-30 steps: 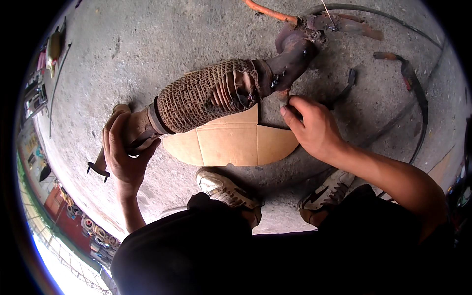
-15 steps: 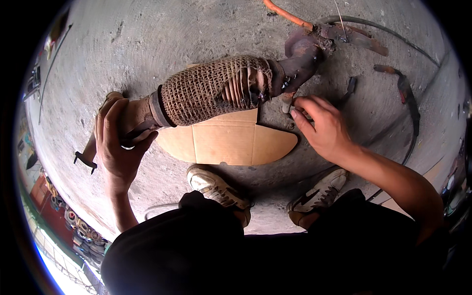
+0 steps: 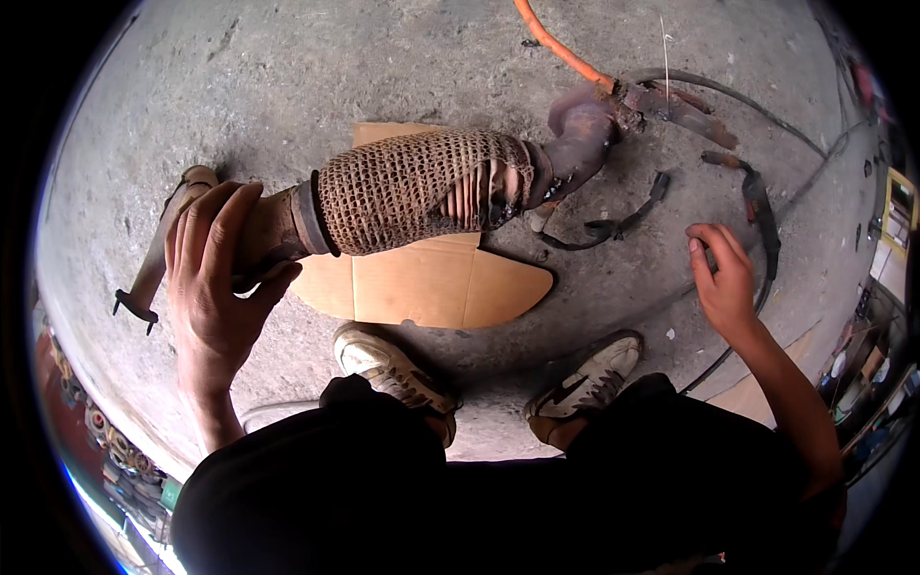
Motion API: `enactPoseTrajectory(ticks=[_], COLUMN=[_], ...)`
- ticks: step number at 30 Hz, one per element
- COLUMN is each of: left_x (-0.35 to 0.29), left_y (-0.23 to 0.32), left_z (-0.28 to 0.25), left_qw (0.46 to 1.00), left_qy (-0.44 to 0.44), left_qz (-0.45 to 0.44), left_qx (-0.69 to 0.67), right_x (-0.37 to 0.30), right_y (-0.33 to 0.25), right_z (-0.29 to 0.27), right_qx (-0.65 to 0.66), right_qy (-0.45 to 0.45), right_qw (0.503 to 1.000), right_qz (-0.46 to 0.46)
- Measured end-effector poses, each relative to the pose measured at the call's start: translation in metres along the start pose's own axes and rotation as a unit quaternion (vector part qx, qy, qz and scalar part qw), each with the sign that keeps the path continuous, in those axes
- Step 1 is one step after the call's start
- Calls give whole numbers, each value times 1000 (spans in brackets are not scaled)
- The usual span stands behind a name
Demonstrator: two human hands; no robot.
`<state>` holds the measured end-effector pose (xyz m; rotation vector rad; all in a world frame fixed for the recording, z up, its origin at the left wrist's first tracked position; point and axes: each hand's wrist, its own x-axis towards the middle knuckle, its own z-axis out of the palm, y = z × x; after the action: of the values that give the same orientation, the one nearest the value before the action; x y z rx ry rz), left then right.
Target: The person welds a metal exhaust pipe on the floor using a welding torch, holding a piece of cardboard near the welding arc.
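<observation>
A rusty exhaust pipe with a braided wire-mesh flex section lies across the floor, partly over a piece of cardboard. The mesh is torn at its right end, baring the ribs beneath. My left hand wraps round the pipe's left end, beside a side tube with a small crossbar. Near the bent right end, a short stub sits by a black lead. My right hand hovers apart from the pipe, fingers loosely curled, with a gap at the thumb and nothing visible in it.
A clamp-like rusty metal piece touches the far right end of the pipe, with an orange cable running to it. Right of it lies a worn holder on a black cable. My shoes stand just behind the cardboard.
My right hand has left the stub by the pipe's bend and moved right, toward the black cable. The left hand keeps its hold on the pipe. The view has shifted slightly.
</observation>
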<state>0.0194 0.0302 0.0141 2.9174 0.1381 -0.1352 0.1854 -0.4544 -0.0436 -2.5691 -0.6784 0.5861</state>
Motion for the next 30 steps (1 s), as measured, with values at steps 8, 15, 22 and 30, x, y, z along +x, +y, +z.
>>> enactPoseTrajectory(ticks=[8, 15, 22, 30], left_x=[-5, -5, -5, 23], left_y=[5, 11, 19, 22], left_z=[-6, -8, -11, -1], left_qw=[999, 998, 998, 997], left_qy=[-15, -28, -8, -46], left_qz=[-8, -22, -6, 54], left_qx=[28, 58, 67, 35], right_x=[-3, -13, -29, -25], right_y=[54, 136, 209, 221], right_z=[-7, -53, -72, -68], right_qx=[-74, -161, -253, -190], right_qy=[72, 196, 131, 31], right_qw=[994, 949, 934, 946], right_qz=[21, 185, 217, 259])
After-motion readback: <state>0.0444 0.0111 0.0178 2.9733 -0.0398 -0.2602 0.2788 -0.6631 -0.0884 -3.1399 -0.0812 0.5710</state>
